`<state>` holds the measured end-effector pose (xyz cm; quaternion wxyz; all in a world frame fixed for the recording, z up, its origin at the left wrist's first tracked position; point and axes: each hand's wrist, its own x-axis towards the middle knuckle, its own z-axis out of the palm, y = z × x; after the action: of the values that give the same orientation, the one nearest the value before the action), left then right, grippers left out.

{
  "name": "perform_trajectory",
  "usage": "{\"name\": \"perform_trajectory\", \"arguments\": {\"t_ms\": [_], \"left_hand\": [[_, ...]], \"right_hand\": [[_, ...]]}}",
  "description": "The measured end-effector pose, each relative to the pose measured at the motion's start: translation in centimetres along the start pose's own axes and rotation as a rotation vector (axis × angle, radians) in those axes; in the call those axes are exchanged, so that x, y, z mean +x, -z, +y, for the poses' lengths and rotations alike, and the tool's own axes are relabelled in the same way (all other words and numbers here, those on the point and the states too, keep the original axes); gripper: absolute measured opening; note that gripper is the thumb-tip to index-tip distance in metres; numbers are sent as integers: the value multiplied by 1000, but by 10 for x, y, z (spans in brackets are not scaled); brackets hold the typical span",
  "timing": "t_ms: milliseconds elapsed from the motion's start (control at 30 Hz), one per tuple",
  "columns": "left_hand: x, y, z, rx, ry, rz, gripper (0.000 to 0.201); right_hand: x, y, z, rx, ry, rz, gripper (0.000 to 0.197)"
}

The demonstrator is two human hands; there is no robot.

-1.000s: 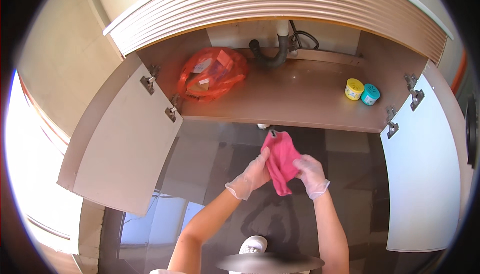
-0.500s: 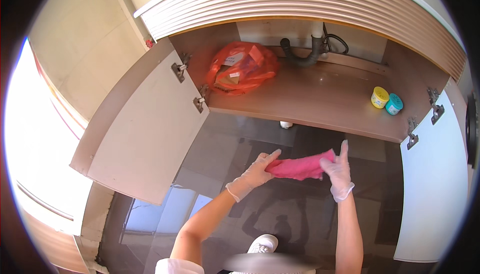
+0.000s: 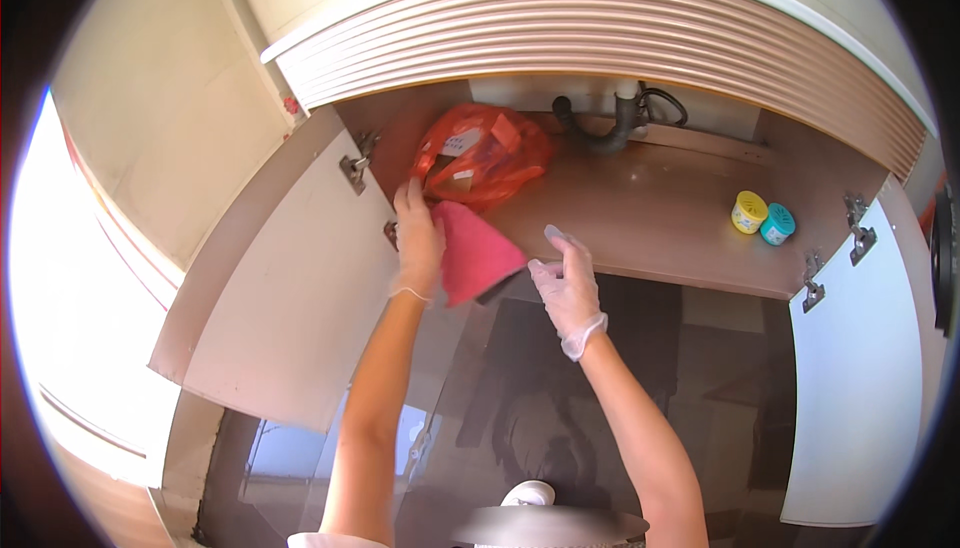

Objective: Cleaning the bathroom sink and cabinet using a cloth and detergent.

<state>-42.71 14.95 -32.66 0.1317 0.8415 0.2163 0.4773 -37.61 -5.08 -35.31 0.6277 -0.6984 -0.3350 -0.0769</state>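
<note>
A pink cloth (image 3: 476,253) hangs in a loose triangle between my gloved hands, at the front edge of the cabinet floor. My left hand (image 3: 420,240), in a clear glove, grips its left side, fingers pointing up beside the red plastic bag (image 3: 500,160). At the cloth's right corner, my right hand (image 3: 570,288) has its thumb and index finger spread apart. The corner meets the thumb tip; whether it is pressed there cannot be made out. The red bag sits inside the cabinet at the left, with boxes or packets showing through.
Both cabinet doors stand open, the left door (image 3: 290,288) beside my left arm and the right door (image 3: 858,368) farther off. A grey drain pipe (image 3: 607,136) bends down at the back. A yellow tub (image 3: 749,213) and a teal tub (image 3: 777,225) stand at the right on the cabinet floor (image 3: 650,213).
Both hands have moved up and left with the pink cloth, from above the floor tiles to the cabinet's front left. The cloth has opened from a narrow strip into a hanging triangle.
</note>
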Motion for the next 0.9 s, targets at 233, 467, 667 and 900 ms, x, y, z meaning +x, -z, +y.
{"name": "perform_trajectory", "arguments": {"t_ms": [233,467,667,900], "left_hand": [[-54,-66,-26,475,-44,-103,57],[-91,-129,170,32,-465,-408,69],[-125,-217,317,-138,-667,-637,60],[-102,-194,274,-299,-648,-739,48]], "right_hand": [[-34,99,24,430,-252,274,32],[-17,178,26,325,-278,711,23],[-21,194,-7,237,-87,771,26],[-30,217,-16,89,-122,789,24]]}}
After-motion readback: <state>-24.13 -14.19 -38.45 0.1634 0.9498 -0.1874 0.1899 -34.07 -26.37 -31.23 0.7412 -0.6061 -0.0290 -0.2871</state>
